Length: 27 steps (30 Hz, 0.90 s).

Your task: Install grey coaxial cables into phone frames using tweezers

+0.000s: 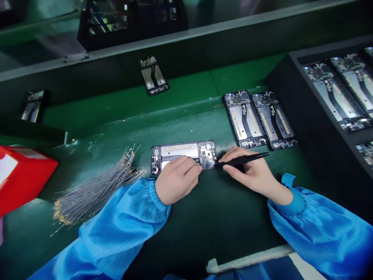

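An opened phone (180, 149) lies sideways on the green bench, its circuit board at the right end and a bare metal plate in the middle. My left hand (179, 179) covers part of its near edge, fingers closed in a pinch by the board; whatever they hold is hidden. My right hand (252, 171) is closed around black tweezers (244, 158), whose tips touch or nearly touch the phone's right near corner. To the left, by my sleeve, lies a bundle of thin grey cables (96, 190) with gold-coloured ends.
Two opened phones (244, 118) lie side by side at right, beside a black rack (294, 101) holding several more. Another opened phone (153, 76) rests at the back, and one (33, 107) at far left. A red box (26, 179) stands at left. A black tray (134, 31) sits behind the ledge.
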Available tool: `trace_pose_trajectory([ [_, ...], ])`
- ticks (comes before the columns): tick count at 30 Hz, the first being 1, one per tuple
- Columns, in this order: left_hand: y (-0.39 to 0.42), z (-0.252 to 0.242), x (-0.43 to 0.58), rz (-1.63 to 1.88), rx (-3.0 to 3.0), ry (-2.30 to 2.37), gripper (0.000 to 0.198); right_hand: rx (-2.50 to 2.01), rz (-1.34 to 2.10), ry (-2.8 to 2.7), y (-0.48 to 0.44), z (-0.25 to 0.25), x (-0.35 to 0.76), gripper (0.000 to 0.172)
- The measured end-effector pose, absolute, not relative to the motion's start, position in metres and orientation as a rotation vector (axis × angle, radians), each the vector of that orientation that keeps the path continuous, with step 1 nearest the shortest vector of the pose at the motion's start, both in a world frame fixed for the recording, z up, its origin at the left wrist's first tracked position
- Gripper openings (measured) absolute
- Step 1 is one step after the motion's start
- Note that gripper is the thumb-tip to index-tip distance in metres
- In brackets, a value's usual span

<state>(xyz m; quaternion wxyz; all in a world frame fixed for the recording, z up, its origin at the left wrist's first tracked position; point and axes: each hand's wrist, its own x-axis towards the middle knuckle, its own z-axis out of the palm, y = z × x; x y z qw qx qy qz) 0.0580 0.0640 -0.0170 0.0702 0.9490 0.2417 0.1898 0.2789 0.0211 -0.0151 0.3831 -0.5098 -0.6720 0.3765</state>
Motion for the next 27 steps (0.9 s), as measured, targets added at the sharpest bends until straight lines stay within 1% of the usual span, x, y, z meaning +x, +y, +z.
trace_pose_trajectory([
  [7,0.064,-0.018,0.058,0.568,2.855,0.724,0.014,-1.245,0.908,-1.767,0.022,-0.015,0.277,0.013],
  [16,0.065,-0.012,0.064,0.488,2.821,0.751,0.017,-1.111,0.691,-2.024,0.016,-0.010,0.268,0.014],
  [22,0.066,-0.013,0.071,0.445,2.812,0.783,0.020,-1.130,0.790,-2.034,0.029,-0.004,0.278,0.014],
  [25,0.068,-0.016,0.071,0.460,2.756,0.815,0.020,-1.135,0.648,-2.111,0.044,-0.005,0.279,0.015],
  [27,0.069,-0.016,0.072,0.461,2.741,0.838,0.020,-1.128,0.582,-2.222,0.052,-0.007,0.276,0.010],
])
